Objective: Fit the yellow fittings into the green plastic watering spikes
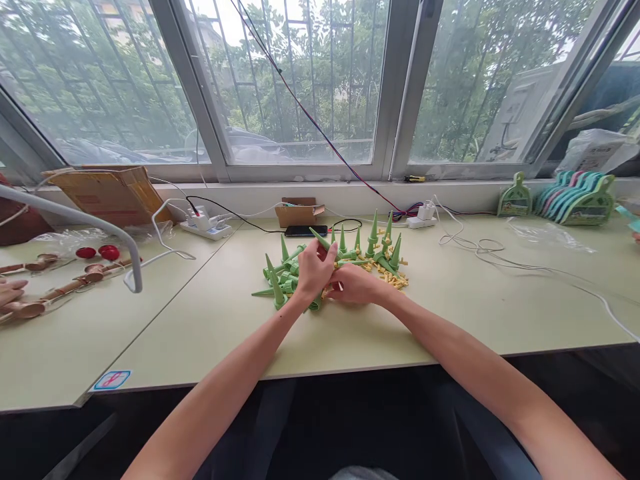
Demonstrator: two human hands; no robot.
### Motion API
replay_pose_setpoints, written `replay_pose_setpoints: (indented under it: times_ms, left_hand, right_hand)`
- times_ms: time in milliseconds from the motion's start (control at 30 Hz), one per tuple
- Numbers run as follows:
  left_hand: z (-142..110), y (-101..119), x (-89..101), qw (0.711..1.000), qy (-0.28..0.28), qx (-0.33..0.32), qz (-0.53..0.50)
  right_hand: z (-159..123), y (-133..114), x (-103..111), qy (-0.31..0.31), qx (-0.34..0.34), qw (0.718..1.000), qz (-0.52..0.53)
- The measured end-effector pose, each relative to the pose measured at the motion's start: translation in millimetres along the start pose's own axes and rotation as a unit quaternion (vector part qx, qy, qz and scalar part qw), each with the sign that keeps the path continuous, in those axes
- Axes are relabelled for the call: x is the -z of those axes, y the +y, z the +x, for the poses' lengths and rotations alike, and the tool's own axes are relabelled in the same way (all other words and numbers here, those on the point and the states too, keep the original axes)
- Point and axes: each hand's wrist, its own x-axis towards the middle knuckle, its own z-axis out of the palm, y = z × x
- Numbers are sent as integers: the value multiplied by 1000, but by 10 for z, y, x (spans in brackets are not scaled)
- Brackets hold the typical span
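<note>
My left hand (315, 270) is closed round a green plant-watering spike (319, 237), whose pointed end sticks out up and to the left past the fingers. Right beside it, my right hand (356, 285) has its fingers curled together near the base of that spike; what they hold is hidden. More green spikes (275, 287) lie and stand in a heap around both hands. On the right, several spikes stand upright (373, 235), some with yellow pieces on them. Small yellow valve-like pieces (397, 281) are scattered in a pile beyond my right hand.
A phone (306, 231) and a small cardboard box (300, 212) are behind the heap. Power strips (206, 228) and white cables (493, 248) run along the back. Green dustpan-like items (575, 200) stand back right. At left, another person's hand (11, 291) is near wooden-looking pieces (65, 290).
</note>
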Motion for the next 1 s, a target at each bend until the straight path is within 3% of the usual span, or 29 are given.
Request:
replay_pose_setpoints:
  times_ms: [500,1000]
  left_hand:
    - [-13,33,8,1000,-3,-9,7]
    - [-20,47,10,1000,4,-21,20]
  right_hand:
    - [1,-77,32,-20,-36,998,-45]
    - [14,-37,8,-26,-30,995,-90]
